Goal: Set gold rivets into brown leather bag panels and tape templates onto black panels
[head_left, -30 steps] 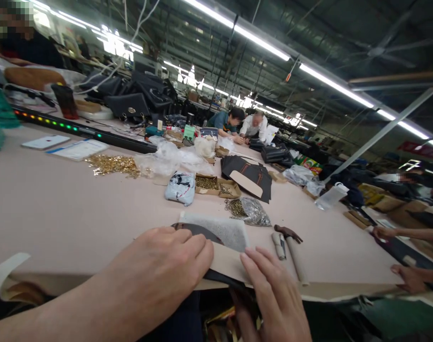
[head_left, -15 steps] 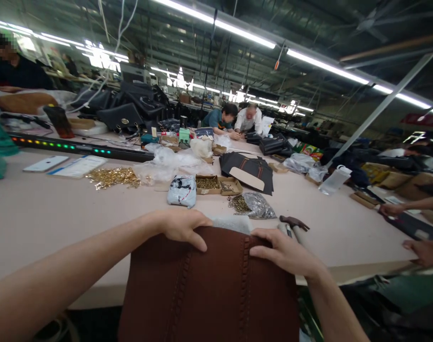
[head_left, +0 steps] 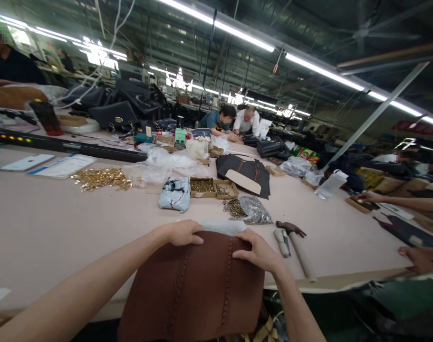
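A brown leather panel (head_left: 202,285) with two braided strips hangs over the table's near edge, its top on the tabletop. My left hand (head_left: 185,233) grips its upper left edge, thumb on top and fingers partly hidden beneath. At the upper right edge, my right hand (head_left: 254,247) pinches the panel beside the right braid. A pale translucent sheet (head_left: 221,227) shows just behind the panel's top edge. Right of my right hand lie a hammer (head_left: 298,247) and a wrapped roll (head_left: 282,242).
Beyond the panel are a packet (head_left: 174,194), small boxes of metal parts (head_left: 202,187), a bag of rings (head_left: 254,210), dark panels (head_left: 243,173) and a gold pile (head_left: 102,178). At the right, another person's hand (head_left: 418,259) is near the table edge.
The panel and both hands have shifted left and slightly down, and the panel looks smaller. More of the hammer shows. The person at the right has moved a hand to a small box.
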Demonstrator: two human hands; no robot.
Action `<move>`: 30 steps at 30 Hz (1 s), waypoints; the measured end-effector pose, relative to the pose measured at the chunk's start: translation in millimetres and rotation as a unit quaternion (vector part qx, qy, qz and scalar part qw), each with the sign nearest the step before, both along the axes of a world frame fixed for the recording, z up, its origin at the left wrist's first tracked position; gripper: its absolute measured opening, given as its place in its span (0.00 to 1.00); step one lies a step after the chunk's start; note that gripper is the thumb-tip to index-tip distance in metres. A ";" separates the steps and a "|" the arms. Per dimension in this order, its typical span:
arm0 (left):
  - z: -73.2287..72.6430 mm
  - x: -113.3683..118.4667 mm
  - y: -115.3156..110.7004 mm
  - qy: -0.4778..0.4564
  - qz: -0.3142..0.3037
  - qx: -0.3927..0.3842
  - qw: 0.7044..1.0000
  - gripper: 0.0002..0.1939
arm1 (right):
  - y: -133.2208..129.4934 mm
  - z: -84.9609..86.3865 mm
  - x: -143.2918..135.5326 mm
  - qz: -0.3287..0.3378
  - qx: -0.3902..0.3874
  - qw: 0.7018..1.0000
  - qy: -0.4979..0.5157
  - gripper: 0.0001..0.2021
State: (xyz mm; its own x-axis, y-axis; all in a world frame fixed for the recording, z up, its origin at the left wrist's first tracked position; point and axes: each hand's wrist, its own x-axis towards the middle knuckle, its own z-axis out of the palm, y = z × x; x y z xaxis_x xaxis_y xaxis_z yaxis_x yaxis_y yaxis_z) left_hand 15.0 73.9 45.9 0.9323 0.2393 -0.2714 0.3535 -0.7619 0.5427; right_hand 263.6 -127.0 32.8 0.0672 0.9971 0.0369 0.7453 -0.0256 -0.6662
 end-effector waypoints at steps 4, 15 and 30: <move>-13.3 -0.9 5.2 -0.018 0.005 -0.017 1.000 0.15 | 0.3 -8.8 -2.1 -0.017 0.004 1.000 -0.025 0.22; -21.3 2.9 9.4 -0.029 0.017 -0.066 0.997 0.15 | 8.8 -18.8 -2.5 -0.011 -0.006 1.000 -0.027 0.16; -24.1 -5.4 8.9 -0.038 0.015 -0.115 0.993 0.21 | 32.3 -34.7 12.0 0.016 -0.006 0.995 -0.100 0.21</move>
State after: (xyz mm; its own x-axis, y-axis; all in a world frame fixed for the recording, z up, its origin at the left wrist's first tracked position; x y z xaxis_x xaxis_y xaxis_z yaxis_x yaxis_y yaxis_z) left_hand 9.5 82.8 21.8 0.9457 0.2074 -0.2504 0.3251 -0.6047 0.7271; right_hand 275.6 -94.7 -1.9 0.0275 0.9990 0.0354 0.8637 -0.0059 -0.5039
